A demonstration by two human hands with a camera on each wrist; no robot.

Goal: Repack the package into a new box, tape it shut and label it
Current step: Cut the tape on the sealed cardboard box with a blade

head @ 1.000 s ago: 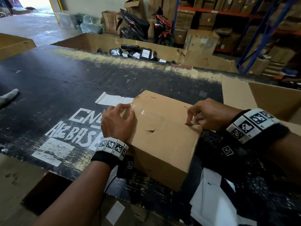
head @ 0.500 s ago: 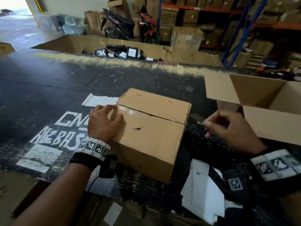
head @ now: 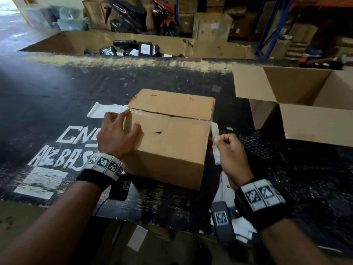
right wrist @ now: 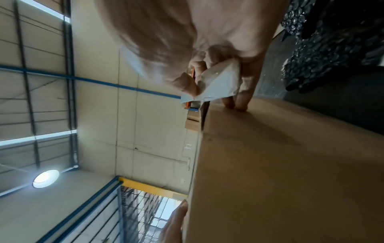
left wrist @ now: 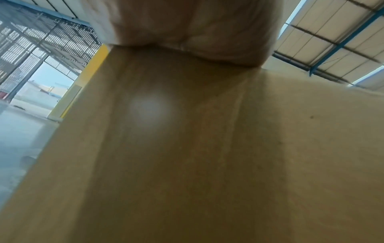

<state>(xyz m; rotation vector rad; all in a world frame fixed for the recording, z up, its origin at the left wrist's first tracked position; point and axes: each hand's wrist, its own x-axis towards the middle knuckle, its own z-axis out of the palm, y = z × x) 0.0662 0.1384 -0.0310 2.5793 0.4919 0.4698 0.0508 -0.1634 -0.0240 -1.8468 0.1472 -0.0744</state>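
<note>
Head view: right hand (head: 232,157) pinches a peeled tape strip (head: 214,131) at the old cardboard box's (head: 172,142) right end; the seam runs leftward toward the left hand (head: 116,136), spread flat on it.

The closed box (head: 172,142) is matt brown cardboard, creased and torn near the middle of its top, with a glossy clear strip of tape (head: 214,133) along the seam. The table (head: 57,96) is black, rough and scuffed, with worn white paint. The open box (head: 313,119) is smooth, matt cardboard. Black bubble wrap (head: 267,150) beside it glints. A white paper sheet (head: 103,111) lies flat and matt.
</note>
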